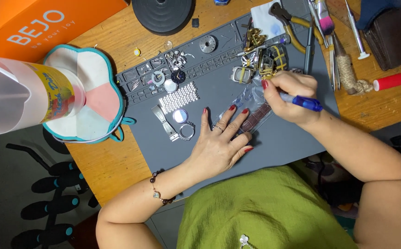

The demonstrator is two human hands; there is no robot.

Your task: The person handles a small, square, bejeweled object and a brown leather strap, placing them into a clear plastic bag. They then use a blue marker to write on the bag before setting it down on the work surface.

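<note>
Left hand [219, 143] is lying flat, fingers spread, pinning a clear plastic bag [249, 103] holding a brown watch strap [256, 119] on the grey mat [279, 143]. Right hand [293, 97] is gripping a blue pen [302, 101] over the bag. Beyond, mat compartments [163, 76] are holding small watch parts.

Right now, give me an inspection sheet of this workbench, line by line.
Surface: grey mat on a wooden table.
Job's things: clear bag with a brown strap; blue tool.
Clutter: watch parts, white beads, pliers, red lighter, cup, orange box.
Grippers: left hand flat on the bag; right hand grips the tool.
Cables: nothing seen.
Surroundings: dark floor, black dumbbells.
</note>
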